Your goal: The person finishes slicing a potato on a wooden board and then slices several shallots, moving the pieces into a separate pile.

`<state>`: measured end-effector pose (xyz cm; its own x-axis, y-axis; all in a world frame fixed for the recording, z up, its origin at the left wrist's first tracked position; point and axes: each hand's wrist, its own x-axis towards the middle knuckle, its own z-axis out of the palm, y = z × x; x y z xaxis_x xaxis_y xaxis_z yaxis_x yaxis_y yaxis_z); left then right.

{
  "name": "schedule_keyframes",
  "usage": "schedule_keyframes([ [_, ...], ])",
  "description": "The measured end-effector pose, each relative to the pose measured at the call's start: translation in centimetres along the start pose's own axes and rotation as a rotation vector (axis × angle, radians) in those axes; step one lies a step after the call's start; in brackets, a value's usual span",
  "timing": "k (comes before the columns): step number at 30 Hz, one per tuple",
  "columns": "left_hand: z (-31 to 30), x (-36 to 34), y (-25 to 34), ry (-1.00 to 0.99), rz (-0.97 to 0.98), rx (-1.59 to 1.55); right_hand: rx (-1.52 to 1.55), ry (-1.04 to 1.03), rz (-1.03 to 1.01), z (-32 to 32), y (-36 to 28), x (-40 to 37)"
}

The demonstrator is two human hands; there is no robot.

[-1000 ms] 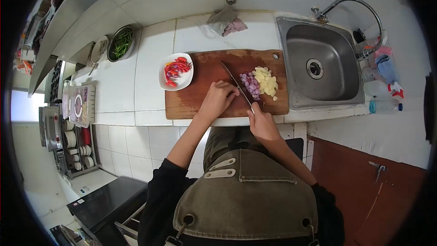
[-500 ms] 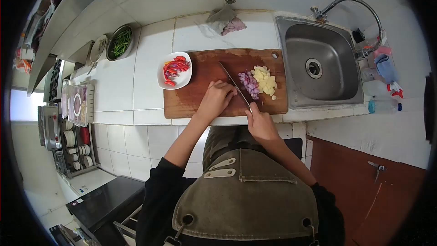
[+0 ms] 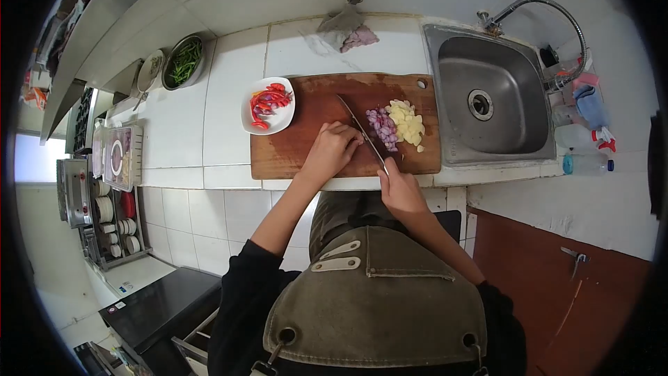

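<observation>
My right hand [image 3: 403, 189] grips the handle of a kitchen knife [image 3: 360, 124], its blade slanting away to the upper left over the wooden cutting board [image 3: 313, 101]. Curled fingers of my left hand [image 3: 334, 147] press down on the board close beside the blade; whatever they hold is hidden under them. To the right of the knife lies a pile of chopped purple shallots [image 3: 382, 129], touching a heap of pale yellow sliced garlic [image 3: 406, 124]. A white square bowl [image 3: 282, 124] with red chillies [image 3: 269, 101] overlaps the board's upper left corner.
A steel sink [image 3: 490, 129] with a flexible faucet [image 3: 536, 1] adjoins the board's right side. Bottles [image 3: 588, 163] stand beyond it. At the left are a bowl of green chillies [image 3: 185, 63] and a lidded plastic box [image 3: 124, 157]. A crumpled cloth [image 3: 359, 38] lies by the wall.
The whole view has shifted very slightly. Both hands and the knife keep nearly the same place over the board, and the piles look the same.
</observation>
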<state>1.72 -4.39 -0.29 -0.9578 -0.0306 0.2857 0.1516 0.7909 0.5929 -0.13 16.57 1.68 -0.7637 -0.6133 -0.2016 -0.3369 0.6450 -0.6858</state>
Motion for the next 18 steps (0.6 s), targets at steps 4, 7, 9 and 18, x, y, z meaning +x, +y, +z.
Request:
schedule_keyframes([
  [4,-0.1,0.0,0.0,-0.001,-0.001,-0.009,0.018,0.037,-0.031,-0.1,-0.5,1.0],
  [7,-0.3,0.1,0.0,-0.017,0.006,-0.017,0.041,0.037,-0.06,-0.5,0.0,0.2],
  [9,-0.3,0.1,0.0,-0.012,0.003,-0.036,0.043,0.016,-0.04,-1.6,-0.4,-1.0],
  [18,-0.3,0.1,-0.1,-0.006,0.008,-0.041,0.034,0.007,0.009,0.0,0.1,0.5],
])
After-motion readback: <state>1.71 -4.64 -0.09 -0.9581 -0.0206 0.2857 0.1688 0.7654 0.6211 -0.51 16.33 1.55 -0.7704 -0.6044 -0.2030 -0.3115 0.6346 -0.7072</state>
